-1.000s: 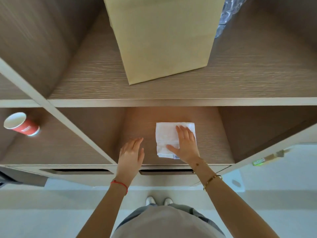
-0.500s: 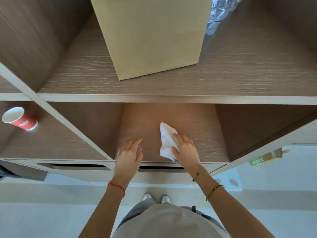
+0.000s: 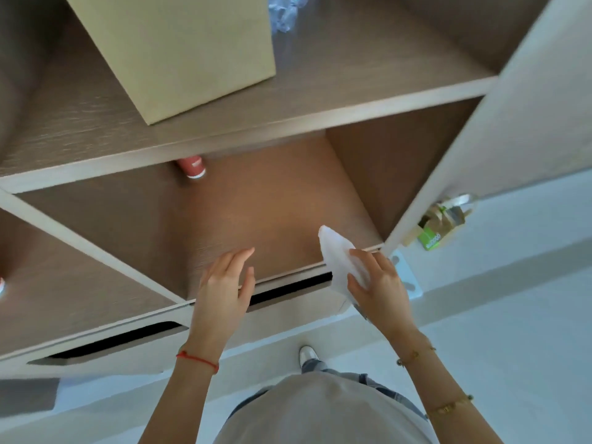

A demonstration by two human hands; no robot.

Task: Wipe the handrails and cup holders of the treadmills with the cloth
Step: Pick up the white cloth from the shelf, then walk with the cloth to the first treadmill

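Since a moment ago my view has swung left, and the red cup (image 3: 191,166) now sits at the back of the shelf (image 3: 282,200) instead of far left. My left hand (image 3: 224,290) hovers over the shelf's front edge, fingers spread and empty. The cloth (image 3: 339,261) has come up off the shelf, bunched in my right hand (image 3: 378,290), pinched at the front right corner. The shelf behind lies bare.
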